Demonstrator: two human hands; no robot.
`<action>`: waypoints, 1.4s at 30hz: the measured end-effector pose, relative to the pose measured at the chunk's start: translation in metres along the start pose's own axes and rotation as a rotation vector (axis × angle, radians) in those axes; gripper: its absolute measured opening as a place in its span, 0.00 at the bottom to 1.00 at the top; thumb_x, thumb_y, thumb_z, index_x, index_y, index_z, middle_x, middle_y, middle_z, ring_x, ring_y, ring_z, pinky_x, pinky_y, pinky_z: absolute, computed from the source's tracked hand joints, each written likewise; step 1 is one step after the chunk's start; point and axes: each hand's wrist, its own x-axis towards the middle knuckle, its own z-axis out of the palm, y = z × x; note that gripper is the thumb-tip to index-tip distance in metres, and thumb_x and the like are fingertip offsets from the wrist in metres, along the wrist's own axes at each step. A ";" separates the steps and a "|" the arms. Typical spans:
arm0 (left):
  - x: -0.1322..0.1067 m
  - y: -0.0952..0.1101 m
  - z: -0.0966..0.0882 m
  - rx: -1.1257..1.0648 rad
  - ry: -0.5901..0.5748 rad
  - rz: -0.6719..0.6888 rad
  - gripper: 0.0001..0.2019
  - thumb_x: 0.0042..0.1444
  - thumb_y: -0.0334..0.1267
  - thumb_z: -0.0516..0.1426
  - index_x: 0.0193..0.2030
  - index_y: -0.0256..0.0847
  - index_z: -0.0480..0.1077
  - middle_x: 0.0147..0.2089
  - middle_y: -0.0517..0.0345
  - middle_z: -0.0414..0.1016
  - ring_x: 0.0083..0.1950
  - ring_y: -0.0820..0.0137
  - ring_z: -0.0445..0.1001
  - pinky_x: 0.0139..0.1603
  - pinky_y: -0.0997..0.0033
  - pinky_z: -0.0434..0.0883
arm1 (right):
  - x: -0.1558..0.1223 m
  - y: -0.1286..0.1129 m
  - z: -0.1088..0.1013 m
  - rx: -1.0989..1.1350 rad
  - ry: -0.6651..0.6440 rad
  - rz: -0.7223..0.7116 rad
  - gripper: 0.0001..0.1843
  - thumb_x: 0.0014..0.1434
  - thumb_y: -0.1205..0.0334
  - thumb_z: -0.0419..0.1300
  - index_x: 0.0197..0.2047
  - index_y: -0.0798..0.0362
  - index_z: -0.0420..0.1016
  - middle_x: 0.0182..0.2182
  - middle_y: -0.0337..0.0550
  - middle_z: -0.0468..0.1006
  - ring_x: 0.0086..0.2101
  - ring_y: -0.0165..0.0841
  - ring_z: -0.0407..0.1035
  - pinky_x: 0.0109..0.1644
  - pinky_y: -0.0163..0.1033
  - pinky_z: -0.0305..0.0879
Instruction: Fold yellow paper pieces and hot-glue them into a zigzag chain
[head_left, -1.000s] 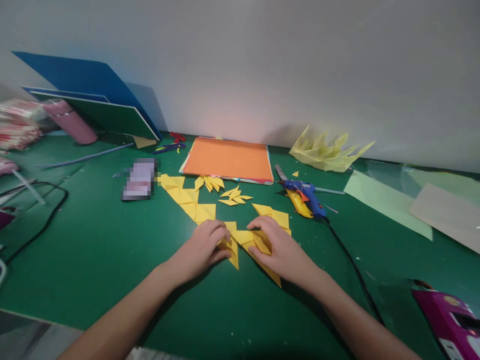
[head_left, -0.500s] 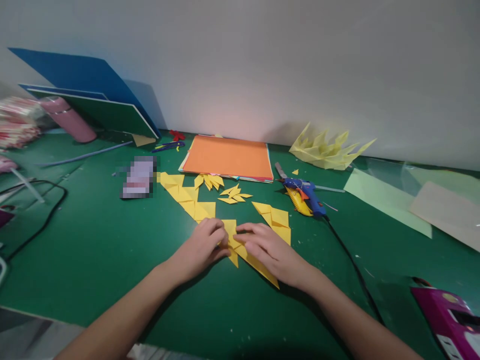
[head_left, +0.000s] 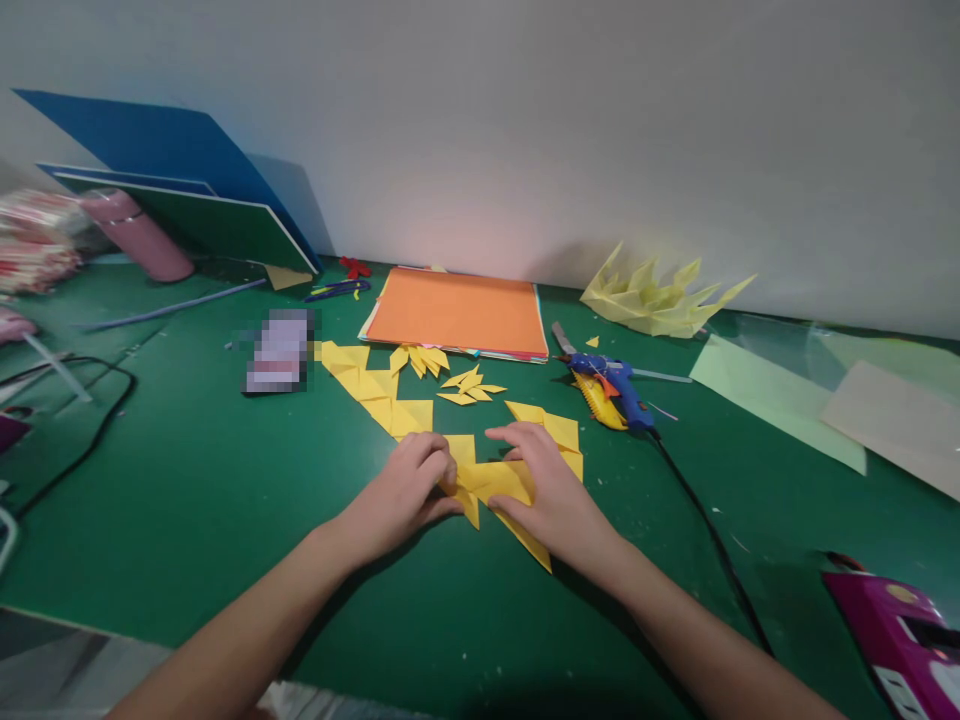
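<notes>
A chain of folded yellow paper (head_left: pixel 459 450) lies on the green table, its pieces overlapping in a curved zigzag. My left hand (head_left: pixel 409 485) is closed on a joint at the chain's near middle, fingers curled and thumb low against it. Just right of it, my right hand (head_left: pixel 559 495) rests over the adjoining yellow piece, thumb and forefinger spread apart on either side of a broad flap. Part of the chain's right end is hidden behind that hand. Beyond my hands lie small folded yellow pieces (head_left: pixel 469 383) in two loose clusters.
A blue glue gun (head_left: pixel 619 380) and yellow cutter (head_left: pixel 601 402) lie right, near a pale yellow paper crown (head_left: pixel 660 300). Orange paper (head_left: pixel 461 310) tops a stack at the back. A blurred phone (head_left: pixel 277 350), a pink bottle (head_left: pixel 142 235) and boards (head_left: pixel 187 220) stand left.
My right hand has opened wider, its forefinger lifting away from the left hand. More of the yellow flap between its thumb and forefinger shows now. My left hand stays in place.
</notes>
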 end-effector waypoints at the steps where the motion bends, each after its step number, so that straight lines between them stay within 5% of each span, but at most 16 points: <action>1: 0.000 0.000 0.000 -0.003 0.002 -0.001 0.10 0.56 0.37 0.60 0.36 0.41 0.59 0.44 0.53 0.64 0.46 0.64 0.65 0.47 0.61 0.68 | 0.000 0.000 0.000 -0.002 0.005 0.002 0.29 0.47 0.74 0.62 0.52 0.48 0.62 0.50 0.48 0.66 0.49 0.39 0.65 0.50 0.49 0.67; 9: 0.000 -0.001 0.002 0.021 0.002 0.017 0.11 0.55 0.36 0.61 0.36 0.41 0.60 0.45 0.53 0.64 0.47 0.63 0.64 0.48 0.60 0.68 | 0.004 -0.002 -0.003 -0.017 -0.026 -0.017 0.13 0.48 0.71 0.63 0.37 0.50 0.68 0.37 0.41 0.75 0.40 0.36 0.69 0.46 0.44 0.66; 25: 0.001 0.002 0.000 0.073 -0.019 0.034 0.08 0.54 0.31 0.61 0.37 0.41 0.64 0.43 0.55 0.62 0.45 0.64 0.64 0.46 0.61 0.67 | 0.005 0.005 0.009 0.267 0.005 0.167 0.17 0.48 0.67 0.60 0.44 0.50 0.68 0.37 0.40 0.78 0.38 0.34 0.72 0.38 0.38 0.66; 42: 0.002 0.001 0.002 0.087 -0.007 0.042 0.08 0.54 0.34 0.61 0.37 0.41 0.65 0.44 0.54 0.62 0.45 0.64 0.64 0.45 0.60 0.67 | 0.006 -0.002 0.000 0.120 -0.056 0.219 0.11 0.48 0.65 0.61 0.37 0.50 0.78 0.33 0.38 0.80 0.23 0.27 0.62 0.29 0.34 0.59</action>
